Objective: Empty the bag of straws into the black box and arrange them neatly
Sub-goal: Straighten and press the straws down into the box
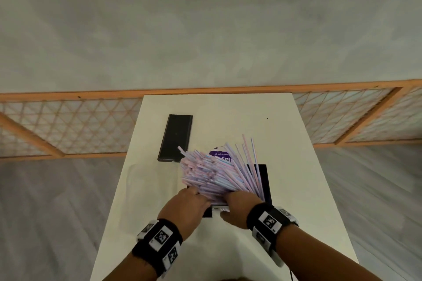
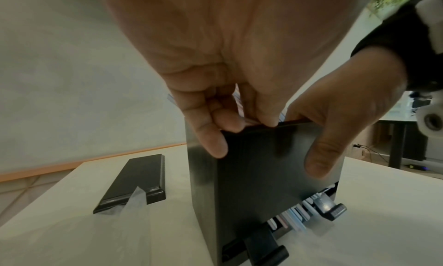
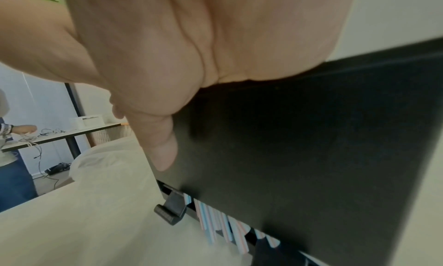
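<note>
A fan of pink, blue and white straws (image 1: 214,173) stands out of the open black box (image 1: 265,178) on the white table. Both hands are at the box's near end. My left hand (image 1: 198,196) curls its fingers over the near rim (image 2: 251,128), the forefinger lying down the corner. My right hand (image 1: 230,201) grips the same wall, with the thumb (image 2: 318,160) on the outside of the box (image 3: 311,137) and the fingers hidden inside. Straw ends (image 3: 215,219) show through the slot at the box's foot. A purple label (image 1: 220,155) shows behind the straws.
The black lid (image 1: 175,137) lies flat at the table's far left. A clear plastic bag (image 2: 134,200) lies crumpled to the left of the box, touching the lid. Bare table (image 1: 303,189) lies to the right. A wooden lattice rail runs behind the table.
</note>
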`<state>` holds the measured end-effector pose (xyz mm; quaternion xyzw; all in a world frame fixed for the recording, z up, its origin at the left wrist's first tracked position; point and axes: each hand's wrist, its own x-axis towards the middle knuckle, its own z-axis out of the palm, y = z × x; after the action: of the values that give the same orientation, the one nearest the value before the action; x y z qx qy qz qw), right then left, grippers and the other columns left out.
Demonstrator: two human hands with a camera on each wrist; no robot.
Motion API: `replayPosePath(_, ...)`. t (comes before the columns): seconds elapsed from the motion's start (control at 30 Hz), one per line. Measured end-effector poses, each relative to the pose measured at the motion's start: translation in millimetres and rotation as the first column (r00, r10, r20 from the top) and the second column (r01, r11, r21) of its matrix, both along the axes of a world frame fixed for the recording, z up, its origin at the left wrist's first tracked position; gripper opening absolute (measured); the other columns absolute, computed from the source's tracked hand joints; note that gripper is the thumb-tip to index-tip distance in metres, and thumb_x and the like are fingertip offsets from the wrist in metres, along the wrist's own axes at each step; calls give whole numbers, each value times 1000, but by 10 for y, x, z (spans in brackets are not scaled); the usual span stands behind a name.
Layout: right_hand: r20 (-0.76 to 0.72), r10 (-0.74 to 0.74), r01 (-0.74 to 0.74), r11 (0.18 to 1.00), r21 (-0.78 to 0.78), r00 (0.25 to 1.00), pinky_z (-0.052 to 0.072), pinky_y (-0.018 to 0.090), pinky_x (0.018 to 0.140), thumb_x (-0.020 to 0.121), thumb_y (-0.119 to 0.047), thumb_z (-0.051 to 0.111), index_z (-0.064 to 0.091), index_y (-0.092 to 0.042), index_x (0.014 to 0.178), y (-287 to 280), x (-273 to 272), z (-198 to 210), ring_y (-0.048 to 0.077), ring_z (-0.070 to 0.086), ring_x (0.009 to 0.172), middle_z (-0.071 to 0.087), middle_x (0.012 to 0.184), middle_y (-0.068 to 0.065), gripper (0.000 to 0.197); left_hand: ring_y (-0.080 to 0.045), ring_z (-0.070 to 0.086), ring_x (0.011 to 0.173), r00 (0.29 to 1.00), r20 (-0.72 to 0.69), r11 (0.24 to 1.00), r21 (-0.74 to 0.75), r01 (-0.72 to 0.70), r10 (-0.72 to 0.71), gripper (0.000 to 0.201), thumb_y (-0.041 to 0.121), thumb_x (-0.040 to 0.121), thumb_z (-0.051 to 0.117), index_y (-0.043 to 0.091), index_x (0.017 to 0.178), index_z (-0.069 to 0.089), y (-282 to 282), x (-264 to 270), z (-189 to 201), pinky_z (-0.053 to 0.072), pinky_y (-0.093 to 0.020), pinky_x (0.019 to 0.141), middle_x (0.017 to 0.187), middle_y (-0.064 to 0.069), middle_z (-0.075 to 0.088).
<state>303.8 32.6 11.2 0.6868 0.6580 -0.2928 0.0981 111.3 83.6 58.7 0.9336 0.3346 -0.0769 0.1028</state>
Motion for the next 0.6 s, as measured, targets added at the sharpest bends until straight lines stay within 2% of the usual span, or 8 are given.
replayPosePath(0.07,2,14,-14,1000,-9,1000,51,39,92,93,-48,51,61,-15,121,1,6,2,32,62,113,66,123,10,45,-16,69,85,1000,-3,999,-34,-14,14,12,38,86,73,31,94,79,-44,8,8,56,-27,70,91,5,70)
replayPosePath(0.1,7,18,-18,1000,-12,1000,51,39,93,94,-46,52,61,-14,122,5,7,12,32,62,114,65,124,10,44,-22,67,93,998,1,997,-37,-65,65,18,37,95,62,29,101,76,-48,-5,-24,56,-34,76,100,1,68)
replayPosePath(0.13,12,20,-20,1000,-11,1000,51,39,94,94,-45,52,61,-14,123,12,8,20,32,62,114,65,124,11,43,-25,66,93,996,-2,996,-20,-85,85,20,37,96,59,28,100,76,-42,-8,-33,57,-38,74,100,0,66)
replayPosePath(0.23,23,21,-21,1000,2,1000,51,40,91,95,-38,51,61,-15,121,45,3,46,33,63,111,67,121,11,37,-23,60,87,997,-1,996,41,-80,80,5,34,79,73,29,81,75,-25,27,-23,53,-36,62,92,4,62)
replayPosePath(0.3,17,21,-22,998,53,1000,53,39,87,95,-36,50,61,-17,118,56,0,66,33,65,107,68,118,10,32,-22,57,87,1000,11,993,113,-17,16,7,30,75,70,29,82,73,-15,85,-59,49,-35,65,94,5,60)
replayPosePath(0.4,-8,38,-37,989,140,999,54,40,88,93,-36,51,60,-20,116,34,17,74,32,64,108,66,119,8,30,-21,61,80,999,26,997,68,40,-41,18,29,72,69,32,89,75,-1,126,-108,49,-34,66,86,7,62)
replayPosePath(0.53,-72,70,-50,967,251,995,54,40,88,89,-37,52,59,-22,116,-9,47,98,30,62,110,64,120,6,31,-15,65,68,1000,7,999,34,-18,18,20,28,68,76,36,87,74,-22,98,-153,51,-28,53,78,11,65)
replayPosePath(0.6,-78,106,-76,944,321,991,54,41,87,89,-35,53,59,-20,118,-42,58,95,30,62,109,63,119,6,33,-15,65,70,999,35,999,41,-27,26,20,28,70,76,36,88,73,-37,84,-212,54,-28,53,79,12,66)
